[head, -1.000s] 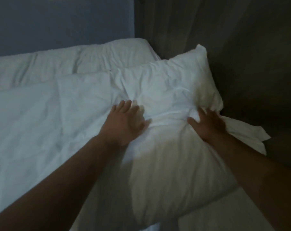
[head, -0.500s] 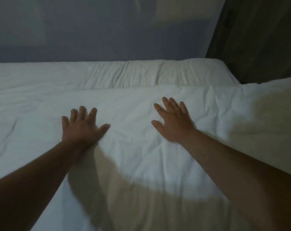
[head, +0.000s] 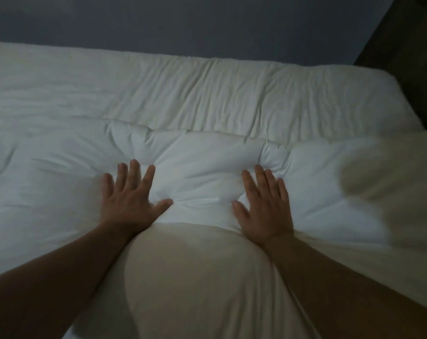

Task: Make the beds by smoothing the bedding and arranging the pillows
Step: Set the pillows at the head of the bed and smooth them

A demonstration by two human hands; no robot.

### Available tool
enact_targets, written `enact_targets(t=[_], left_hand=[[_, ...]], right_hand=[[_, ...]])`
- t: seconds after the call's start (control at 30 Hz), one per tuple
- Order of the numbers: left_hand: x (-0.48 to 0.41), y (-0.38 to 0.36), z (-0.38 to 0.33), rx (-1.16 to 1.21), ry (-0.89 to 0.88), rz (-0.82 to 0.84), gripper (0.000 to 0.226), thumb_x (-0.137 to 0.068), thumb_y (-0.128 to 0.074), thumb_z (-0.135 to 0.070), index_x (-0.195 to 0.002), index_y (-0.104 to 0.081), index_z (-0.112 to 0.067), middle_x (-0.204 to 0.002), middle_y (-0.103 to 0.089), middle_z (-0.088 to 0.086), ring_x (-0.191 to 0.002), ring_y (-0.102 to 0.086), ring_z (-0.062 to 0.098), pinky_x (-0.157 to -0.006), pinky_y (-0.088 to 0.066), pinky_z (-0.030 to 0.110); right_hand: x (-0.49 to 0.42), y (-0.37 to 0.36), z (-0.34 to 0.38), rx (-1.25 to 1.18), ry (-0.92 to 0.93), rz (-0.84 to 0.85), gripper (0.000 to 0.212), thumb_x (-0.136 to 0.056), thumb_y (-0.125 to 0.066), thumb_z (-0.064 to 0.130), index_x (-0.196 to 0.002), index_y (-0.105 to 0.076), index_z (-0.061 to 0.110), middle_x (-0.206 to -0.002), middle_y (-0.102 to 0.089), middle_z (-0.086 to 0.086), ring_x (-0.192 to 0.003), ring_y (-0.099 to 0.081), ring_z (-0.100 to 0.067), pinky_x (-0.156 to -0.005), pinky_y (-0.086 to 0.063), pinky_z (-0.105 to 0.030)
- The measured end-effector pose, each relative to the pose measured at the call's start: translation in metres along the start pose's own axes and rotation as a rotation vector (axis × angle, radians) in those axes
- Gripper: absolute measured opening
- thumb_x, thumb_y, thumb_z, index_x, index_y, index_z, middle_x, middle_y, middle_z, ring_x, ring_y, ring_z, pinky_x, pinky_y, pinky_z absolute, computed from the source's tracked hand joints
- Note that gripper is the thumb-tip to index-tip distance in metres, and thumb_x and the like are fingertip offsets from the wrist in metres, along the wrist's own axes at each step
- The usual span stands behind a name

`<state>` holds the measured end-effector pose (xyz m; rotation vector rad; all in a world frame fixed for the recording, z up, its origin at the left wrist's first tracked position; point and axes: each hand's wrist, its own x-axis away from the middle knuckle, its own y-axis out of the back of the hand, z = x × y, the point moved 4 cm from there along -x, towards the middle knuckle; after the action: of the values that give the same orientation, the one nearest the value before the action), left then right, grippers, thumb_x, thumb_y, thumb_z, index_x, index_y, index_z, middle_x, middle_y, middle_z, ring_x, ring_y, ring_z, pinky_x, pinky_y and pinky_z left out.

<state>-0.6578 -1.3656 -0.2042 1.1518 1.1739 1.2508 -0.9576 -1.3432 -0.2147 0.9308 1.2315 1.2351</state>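
Both hands lie flat with fingers spread, pressing the white duvet [head: 207, 182] at the centre of the frame: left hand [head: 129, 204] left of middle, right hand [head: 264, 209] right of it, cloth bunched between them. Beyond, a wrinkled sheet [head: 232, 99] runs along the upper part, against the grey wall [head: 183, 23].

Duvet [head: 202, 182], white, quilted: lies flat under left fingers [head: 134, 174] and right fingers [head: 262, 182], puckered into soft folds between them. Sheet [head: 232, 99], white, creased: bare strip beyond the fingertips. Pillow [head: 391, 187], pale, blurred: right of the right fingers
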Motion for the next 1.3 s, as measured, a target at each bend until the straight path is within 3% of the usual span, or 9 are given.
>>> enact_targets(t=[0.33, 0.83, 1.3], left_hand=[[-0.02, -0.013, -0.008, 0.032, 0.008, -0.02, 0.095, -0.072, -0.027, -0.083, -0.151, -0.013, -0.032, -0.16, -0.011, 0.012, -0.148, -0.005, 0.034, -0.116, -0.005, 0.057], [-0.023, -0.027, -0.01, 0.137, -0.029, 0.123, 0.099, -0.069, -0.025, -0.082, -0.151, -0.019, -0.027, -0.16, -0.01, 0.015, -0.147, 0.0, 0.035, -0.116, 0.003, 0.054], [-0.022, -0.019, 0.0, 0.186, -0.083, 0.009, 0.091, -0.074, -0.024, -0.081, -0.15, -0.018, -0.032, -0.16, -0.012, 0.01, -0.147, -0.006, 0.033, -0.117, -0.003, 0.055]], right_hand=[[-0.019, -0.019, -0.005, -0.046, 0.015, -0.072, 0.072, -0.085, -0.048, 0.053, -0.147, -0.037, 0.019, -0.154, -0.032, -0.012, -0.142, -0.029, -0.031, -0.116, -0.022, -0.049], [-0.017, -0.013, -0.002, 0.011, -0.002, -0.025, 0.069, -0.087, -0.048, 0.049, -0.147, -0.038, 0.015, -0.155, -0.029, -0.013, -0.145, -0.023, -0.029, -0.116, -0.021, -0.051], [-0.004, 0.008, 0.017, 0.119, -0.112, 0.107, 0.068, -0.09, -0.035, 0.054, -0.149, -0.032, 0.02, -0.157, -0.026, -0.009, -0.145, -0.022, -0.026, -0.119, -0.014, -0.044]])
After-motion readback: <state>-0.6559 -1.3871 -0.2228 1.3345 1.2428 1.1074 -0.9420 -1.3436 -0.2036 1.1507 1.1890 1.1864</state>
